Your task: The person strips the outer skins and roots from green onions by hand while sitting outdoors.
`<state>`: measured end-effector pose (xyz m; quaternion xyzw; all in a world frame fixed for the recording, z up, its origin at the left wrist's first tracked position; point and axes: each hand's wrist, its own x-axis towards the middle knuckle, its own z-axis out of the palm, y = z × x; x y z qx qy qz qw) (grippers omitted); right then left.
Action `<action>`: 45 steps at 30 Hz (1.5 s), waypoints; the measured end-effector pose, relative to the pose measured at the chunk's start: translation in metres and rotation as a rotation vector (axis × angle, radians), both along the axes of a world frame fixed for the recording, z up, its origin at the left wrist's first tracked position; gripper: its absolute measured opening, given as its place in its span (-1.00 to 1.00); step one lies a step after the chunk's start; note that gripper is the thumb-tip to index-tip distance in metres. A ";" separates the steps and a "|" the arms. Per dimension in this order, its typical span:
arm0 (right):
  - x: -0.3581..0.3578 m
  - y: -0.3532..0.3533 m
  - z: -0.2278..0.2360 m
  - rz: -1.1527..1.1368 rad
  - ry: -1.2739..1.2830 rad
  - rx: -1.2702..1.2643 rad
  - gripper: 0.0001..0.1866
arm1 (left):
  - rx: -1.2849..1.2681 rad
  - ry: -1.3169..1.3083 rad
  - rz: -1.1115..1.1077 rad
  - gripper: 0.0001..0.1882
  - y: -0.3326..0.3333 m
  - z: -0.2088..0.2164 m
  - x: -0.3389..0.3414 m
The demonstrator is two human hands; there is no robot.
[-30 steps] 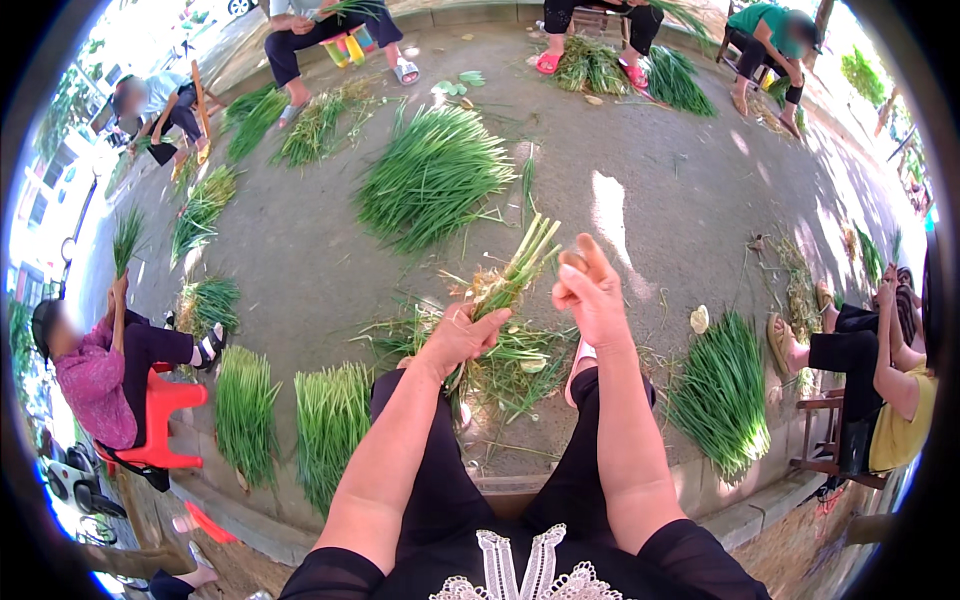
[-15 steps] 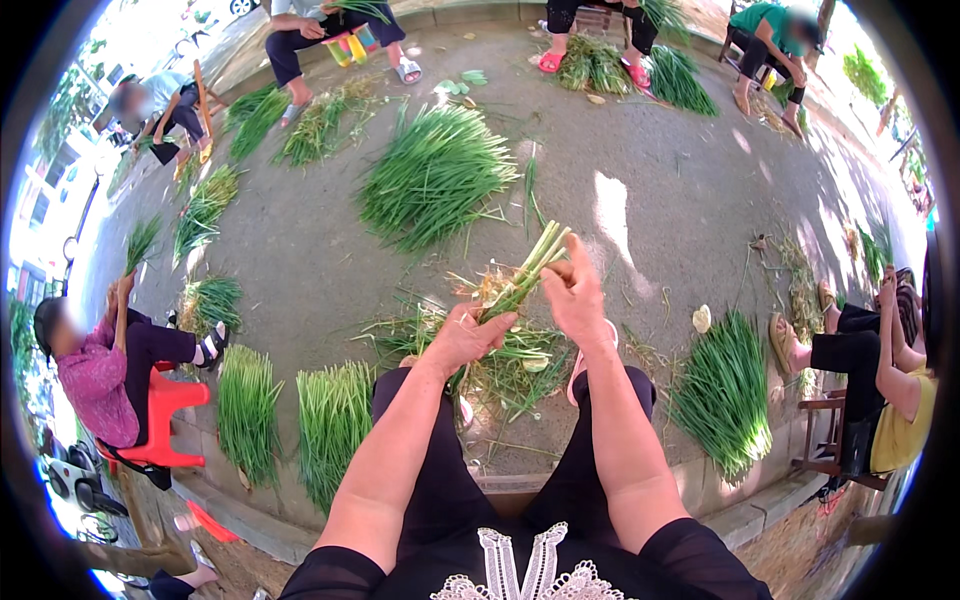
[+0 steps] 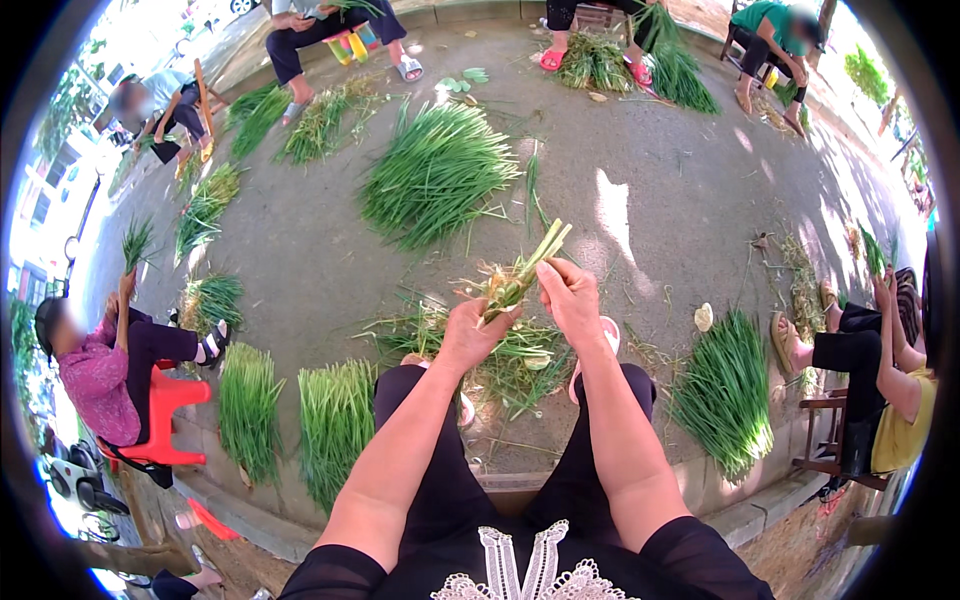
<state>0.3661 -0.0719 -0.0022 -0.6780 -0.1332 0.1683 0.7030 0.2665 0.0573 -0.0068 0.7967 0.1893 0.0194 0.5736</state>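
My left hand (image 3: 476, 334) is closed round a small bunch of chives (image 3: 528, 262). The pale stalk ends point up and to the right, away from me, and dry yellowish leaves hang off the bunch on its left. My right hand (image 3: 574, 304) has its thumb and fingers pinched at the right side of the stalks; what exactly lies between its fingertips is partly hidden. Below both hands, between my feet, loose green and withered trimmings (image 3: 515, 375) lie on the ground.
A large chive heap (image 3: 440, 175) lies ahead of me. Trimmed chive bundles (image 3: 335, 430) rest at my left, and another bundle (image 3: 728, 395) at my right. Several people sit round about, one on a red plastic stool (image 3: 178, 405). A kerb (image 3: 740, 520) runs beside my seat.
My right hand has moved slightly down and toward me, its fingers more closed at the stalks. My left hand still holds the bunch, which has shifted a little.
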 end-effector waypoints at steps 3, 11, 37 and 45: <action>0.001 0.000 -0.008 -0.006 -0.039 0.009 -0.76 | -0.176 -0.013 0.034 -0.70 0.001 -0.001 -0.002; -0.004 -0.012 0.004 0.045 -0.057 -0.009 -0.78 | -0.522 0.032 0.130 -0.66 0.008 0.006 -0.008; -0.087 -0.017 -0.008 0.113 0.134 0.095 -0.71 | -0.146 -0.359 0.391 -0.79 -0.056 -0.018 -0.099; -0.107 -0.023 -0.016 0.156 0.266 0.112 -0.75 | -0.674 -0.079 0.500 -0.77 -0.061 -0.028 -0.125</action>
